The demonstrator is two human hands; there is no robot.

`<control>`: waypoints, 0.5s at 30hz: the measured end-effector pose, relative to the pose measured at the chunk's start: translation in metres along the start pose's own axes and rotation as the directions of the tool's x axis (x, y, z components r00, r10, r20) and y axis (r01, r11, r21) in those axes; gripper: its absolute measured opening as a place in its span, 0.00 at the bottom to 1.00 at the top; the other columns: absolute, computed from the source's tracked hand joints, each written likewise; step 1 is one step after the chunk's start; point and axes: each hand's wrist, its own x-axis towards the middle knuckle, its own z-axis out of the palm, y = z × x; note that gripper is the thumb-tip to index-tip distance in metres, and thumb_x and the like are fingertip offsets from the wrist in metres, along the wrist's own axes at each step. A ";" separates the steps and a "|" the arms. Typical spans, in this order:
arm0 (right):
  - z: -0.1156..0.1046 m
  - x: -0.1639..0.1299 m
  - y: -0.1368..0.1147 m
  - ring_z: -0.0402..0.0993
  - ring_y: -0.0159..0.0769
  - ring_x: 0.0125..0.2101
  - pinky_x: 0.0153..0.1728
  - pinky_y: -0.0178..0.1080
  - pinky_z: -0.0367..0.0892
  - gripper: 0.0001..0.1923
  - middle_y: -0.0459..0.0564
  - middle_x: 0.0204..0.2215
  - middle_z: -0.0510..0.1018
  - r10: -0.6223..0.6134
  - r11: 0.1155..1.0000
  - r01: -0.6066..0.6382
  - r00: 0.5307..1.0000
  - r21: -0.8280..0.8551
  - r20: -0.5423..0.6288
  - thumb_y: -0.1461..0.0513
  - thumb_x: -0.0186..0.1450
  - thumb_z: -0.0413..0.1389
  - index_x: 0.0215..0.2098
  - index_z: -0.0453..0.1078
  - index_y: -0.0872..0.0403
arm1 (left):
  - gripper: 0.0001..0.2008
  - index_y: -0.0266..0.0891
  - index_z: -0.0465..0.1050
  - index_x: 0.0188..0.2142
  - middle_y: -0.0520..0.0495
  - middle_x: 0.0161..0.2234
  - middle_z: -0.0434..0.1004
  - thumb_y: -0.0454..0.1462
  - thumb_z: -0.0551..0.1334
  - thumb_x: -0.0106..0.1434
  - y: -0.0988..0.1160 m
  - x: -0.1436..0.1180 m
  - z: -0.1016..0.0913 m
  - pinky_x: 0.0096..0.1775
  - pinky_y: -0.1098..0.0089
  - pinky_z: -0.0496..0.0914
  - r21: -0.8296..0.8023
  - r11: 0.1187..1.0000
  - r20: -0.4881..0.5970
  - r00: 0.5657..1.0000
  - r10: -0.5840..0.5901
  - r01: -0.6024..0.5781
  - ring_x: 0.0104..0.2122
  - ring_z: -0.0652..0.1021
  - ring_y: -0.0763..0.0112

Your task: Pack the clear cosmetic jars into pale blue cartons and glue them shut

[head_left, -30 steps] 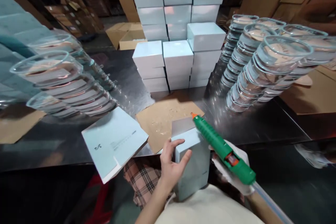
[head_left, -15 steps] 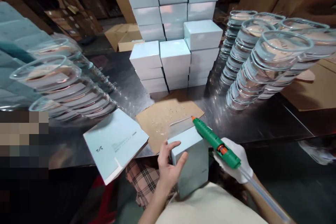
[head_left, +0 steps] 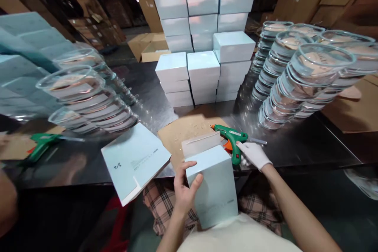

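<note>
My left hand (head_left: 184, 189) grips a pale blue box (head_left: 217, 189) by its left edge, thumb on the near face and fingers over the top. The box is propped upright at the table edge against my body, its white flap (head_left: 201, 144) raised on the far side. A green glue gun (head_left: 233, 136) with an orange trigger lies on its side just beyond the box. In a white glove, my right hand (head_left: 252, 153) reaches out with fingers stretched, the fingertips at the gun's body and not wrapped round the handle. Another blue box (head_left: 136, 161) rests flat at the left.
Stacked blue boxes (head_left: 203, 63) stand behind a glue-spotted cardboard sheet (head_left: 171, 134). Tall stacks of clear round containers flank them, on the right (head_left: 295, 82) and left (head_left: 88, 94). A second glue gun (head_left: 43, 143) lies far left, near another person's blurred arm (head_left: 7, 201).
The glue gun went from my right hand, held over the box flap, down onto the table. My right hand has loosened from it. My left hand keeps the box, which shifted slightly.
</note>
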 end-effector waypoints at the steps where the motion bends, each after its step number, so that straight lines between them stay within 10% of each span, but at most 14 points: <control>1: -0.005 -0.004 -0.005 0.76 0.39 0.23 0.23 0.35 0.70 0.17 0.50 0.17 0.78 -0.020 1.000 0.020 1.000 -0.010 -0.003 0.51 0.58 0.70 0.26 0.76 0.54 | 0.18 0.43 0.80 0.42 0.46 0.40 0.81 0.52 0.70 0.63 0.000 0.000 0.000 0.46 0.65 0.72 -0.016 1.000 0.008 1.000 -0.018 0.018 0.43 0.80 0.60; 5: 0.006 -0.018 -0.024 0.82 0.44 0.40 0.42 0.38 0.76 0.24 0.52 0.39 0.86 -0.081 0.997 0.080 0.979 0.012 0.187 0.51 0.52 0.73 0.43 0.82 0.54 | 0.20 0.42 0.80 0.42 0.46 0.39 0.79 0.54 0.71 0.61 -0.003 -0.002 0.005 0.44 0.65 0.73 -0.079 0.994 0.089 0.994 -0.063 0.070 0.41 0.80 0.60; 11: 0.030 -0.018 -0.015 0.82 0.49 0.44 0.52 0.48 0.74 0.31 0.56 0.41 0.86 -0.078 0.994 0.039 0.899 0.099 0.432 0.43 0.52 0.72 0.43 0.81 0.58 | 0.24 0.42 0.76 0.45 0.38 0.52 0.77 0.54 0.74 0.58 -0.015 -0.007 0.019 0.53 0.59 0.72 -0.132 0.981 0.066 0.989 -0.133 0.141 0.57 0.77 0.50; 15: 0.005 -0.023 -0.006 0.76 0.55 0.57 0.62 0.55 0.66 0.47 0.61 0.55 0.81 -0.294 0.949 0.297 0.701 0.110 0.649 0.31 0.49 0.68 0.52 0.79 0.56 | 0.36 0.50 0.59 0.59 0.44 0.48 0.78 0.51 0.74 0.59 -0.023 -0.004 0.020 0.50 0.58 0.75 -0.383 0.918 0.028 0.994 -0.102 0.105 0.48 0.82 0.57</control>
